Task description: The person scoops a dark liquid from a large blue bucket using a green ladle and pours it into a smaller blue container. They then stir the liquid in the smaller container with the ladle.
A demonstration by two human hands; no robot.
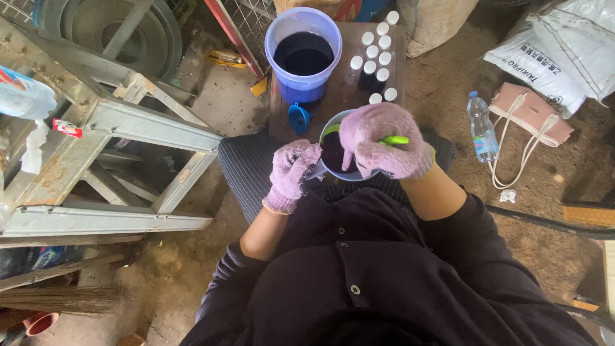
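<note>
Hands both in knit pinkish gloves, working over a small grey-blue cup of dark liquid on the lap. Left hand curled round the cup's near-left wall, fingers closed on the rim, steadying it. Right hand sits above the cup, fingers wrapped tight on a green handle that pokes out just past the knuckles; the tool's working end is hidden under the palm, so can't tell if it's a scoop or a stirrer. Beyond the fingertips: blue funnel, blue bucket of the same dark liquid, and a cluster of white-capped bottles on a board. Looks like the stir-or-scoop step in the cup. Next move needs the cup held level and the tool lifted without dripping.
</note>
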